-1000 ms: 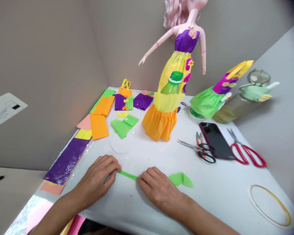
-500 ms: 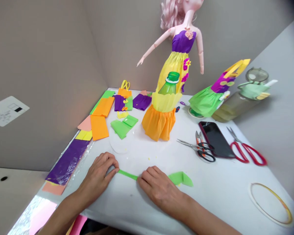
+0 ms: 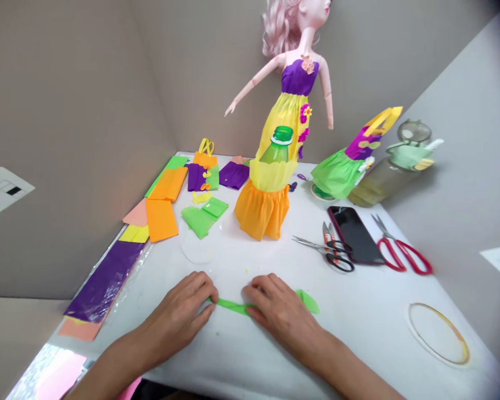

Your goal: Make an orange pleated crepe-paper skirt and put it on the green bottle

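Note:
A narrow green crepe paper strip [image 3: 232,306] lies low over the white table between my two hands. My left hand [image 3: 191,303] pinches its left end with thumb and fingers. Closed over the strip farther right is my right hand [image 3: 277,311], its fingers bent; a wider, loose green part [image 3: 308,301] shows beyond that hand. Ahead of both hands stands a green bottle [image 3: 281,144] dressed in a yellow paper top and an orange paper skirt [image 3: 261,208].
Behind the bottle is a doll [image 3: 298,78] in purple and yellow. Black-handled scissors [image 3: 325,250], a phone [image 3: 356,236], red-handled scissors [image 3: 404,250] and a tape ring [image 3: 462,339] lie right. Folded orange paper [image 3: 161,220] and a purple sheet [image 3: 108,278] lie left.
My left hand has shifted right along the strip, closer to my right hand. Less of the loose green paper shows past my right hand. The view has turned slightly right.

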The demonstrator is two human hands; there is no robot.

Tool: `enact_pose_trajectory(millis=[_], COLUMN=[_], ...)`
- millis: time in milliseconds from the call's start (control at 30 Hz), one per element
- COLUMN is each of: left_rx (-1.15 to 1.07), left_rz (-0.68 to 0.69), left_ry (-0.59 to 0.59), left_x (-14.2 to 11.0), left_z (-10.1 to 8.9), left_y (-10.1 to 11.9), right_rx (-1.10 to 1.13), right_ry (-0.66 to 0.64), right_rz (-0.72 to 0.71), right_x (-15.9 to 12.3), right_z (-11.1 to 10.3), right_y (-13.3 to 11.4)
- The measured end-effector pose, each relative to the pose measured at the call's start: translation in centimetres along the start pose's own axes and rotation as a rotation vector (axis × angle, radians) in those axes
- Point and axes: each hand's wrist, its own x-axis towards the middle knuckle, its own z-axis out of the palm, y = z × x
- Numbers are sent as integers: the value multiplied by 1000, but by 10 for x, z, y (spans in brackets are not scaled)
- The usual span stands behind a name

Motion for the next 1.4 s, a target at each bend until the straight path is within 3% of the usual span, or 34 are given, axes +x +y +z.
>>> enact_pose_trajectory(millis=[267,500,967,1100,1267,1400], left_rx=[184,156,110,111,122,124], left_rz=[-72,-85,-99,-76,-66,-64], left_ry=[102,124,152,166,168,169], left_x=[9,9,7,7,7,8], left_z=[23,26,27,28,29,28], left_y=[-2,-3,-3,-4,-5,-5], right_rx=[32,115,159,148,290,384], right_ry=[14,38,57,26,158,151], right_rz=[296,466,566,530,549,639], right_x=[-37,-62,-68,-65,-68,-72], right_z=[-25,-31,-21,-19,-17,-16], right_y=[29,22,14,12,6,5])
